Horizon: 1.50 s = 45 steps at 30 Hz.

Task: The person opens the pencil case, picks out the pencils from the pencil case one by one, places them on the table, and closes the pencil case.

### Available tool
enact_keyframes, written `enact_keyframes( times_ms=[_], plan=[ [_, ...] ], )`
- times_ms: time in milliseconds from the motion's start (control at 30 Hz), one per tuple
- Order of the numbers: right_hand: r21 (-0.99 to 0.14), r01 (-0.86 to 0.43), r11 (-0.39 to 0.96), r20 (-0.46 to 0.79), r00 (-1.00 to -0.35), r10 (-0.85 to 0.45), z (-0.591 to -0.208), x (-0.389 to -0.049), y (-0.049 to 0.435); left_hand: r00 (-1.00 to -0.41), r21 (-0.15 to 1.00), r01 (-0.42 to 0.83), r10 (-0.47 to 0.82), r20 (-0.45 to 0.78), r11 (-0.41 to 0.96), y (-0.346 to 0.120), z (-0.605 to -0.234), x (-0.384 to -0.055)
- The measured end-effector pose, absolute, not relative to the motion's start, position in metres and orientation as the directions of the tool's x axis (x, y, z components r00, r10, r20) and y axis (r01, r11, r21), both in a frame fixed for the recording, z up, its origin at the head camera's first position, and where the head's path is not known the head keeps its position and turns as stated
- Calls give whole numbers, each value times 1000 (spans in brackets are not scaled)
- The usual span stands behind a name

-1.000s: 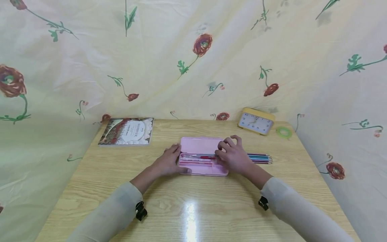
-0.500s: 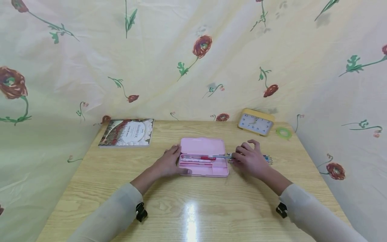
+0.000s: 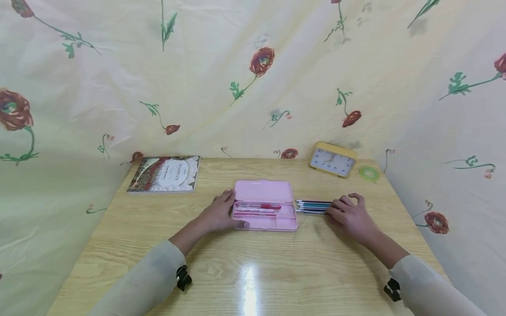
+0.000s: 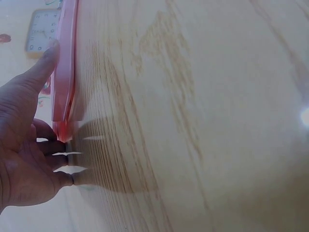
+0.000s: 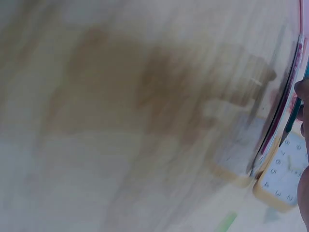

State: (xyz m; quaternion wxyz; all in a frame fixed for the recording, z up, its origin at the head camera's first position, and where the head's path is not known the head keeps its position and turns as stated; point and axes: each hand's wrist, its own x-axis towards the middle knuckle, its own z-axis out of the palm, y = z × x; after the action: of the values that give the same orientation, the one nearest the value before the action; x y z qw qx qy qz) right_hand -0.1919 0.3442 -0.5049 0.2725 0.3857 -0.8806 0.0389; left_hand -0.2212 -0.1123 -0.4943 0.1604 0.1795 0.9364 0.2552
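A pink pencil case (image 3: 263, 191) lies with its lid laid back on the table. Inside it are a red-and-clear pen (image 3: 270, 206) and other slim pens or sticks. My left hand (image 3: 219, 213) holds the case's left end, thumb along the front edge and fingers at the back; in the left wrist view the thumb touches the case's side (image 4: 65, 87). Right of the case lies a row of dark and teal pencils (image 3: 312, 206). Over their right part is my right hand (image 3: 352, 217). Its fingers pinch a teal pencil (image 5: 293, 116) in the right wrist view, where the hand is mostly cut off.
On the wooden table (image 3: 213, 263), a book (image 3: 164, 174) lies at the back left. A yellow clock (image 3: 333, 160) stands at the back right, with a green roll of tape (image 3: 369, 173) beside it. A flowered cloth (image 3: 197, 79) hangs behind the table.
My right hand has moved rightward from the case to the pencils, drawing out a pencil that reached across the case half a second ago. The left hand has stayed on the case.
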Motion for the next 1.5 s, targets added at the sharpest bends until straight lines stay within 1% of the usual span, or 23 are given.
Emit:
enact_keyframes(
  times_ms=[300, 467, 567, 700, 833, 1033, 1200, 1267, 1367, 1500],
  plan=[
    [157, -706, 691, 518, -536, -666, -514, -194, 360, -887, 530, 239, 405, -222, 813, -115, -496, -221],
    [151, -694, 704, 507, -557, -658, -518, -193, 362, -887, 544, 239, 409, -215, 804, -116, -497, -221],
    [148, -694, 705, 512, -556, -655, -519, -191, 363, -886, 546, 247, 415, -208, 801, -115, -498, -220],
    [141, -702, 698, 529, -543, -652, -518, -189, 358, -883, 532, 259, 420, -207, 806, -115, -498, -218],
    [115, -714, 691, 514, -553, -656, -510, -192, 342, -884, 524, 258, 417, -210, 812, -114, -498, -218],
    [82, -719, 690, 440, -595, -672, -495, -201, 296, -890, 537, 247, 407, -203, 807, -113, -496, -219],
    [16, -748, 664, 333, -622, -709, -489, -203, 257, -889, 535, 251, 411, -203, 807, -113, -495, -218],
    [20, -758, 651, 281, -621, -732, -487, -204, 245, -888, 529, 253, 411, -204, 810, -113, -495, -218],
    [67, -767, 639, 217, -613, -759, -486, -204, 233, -888, 525, 259, 414, -201, 811, -113, -494, -219],
    [114, -764, 635, 174, -613, -770, -488, -205, 225, -885, 524, 259, 416, -206, 811, -113, -494, -219]
  ],
)
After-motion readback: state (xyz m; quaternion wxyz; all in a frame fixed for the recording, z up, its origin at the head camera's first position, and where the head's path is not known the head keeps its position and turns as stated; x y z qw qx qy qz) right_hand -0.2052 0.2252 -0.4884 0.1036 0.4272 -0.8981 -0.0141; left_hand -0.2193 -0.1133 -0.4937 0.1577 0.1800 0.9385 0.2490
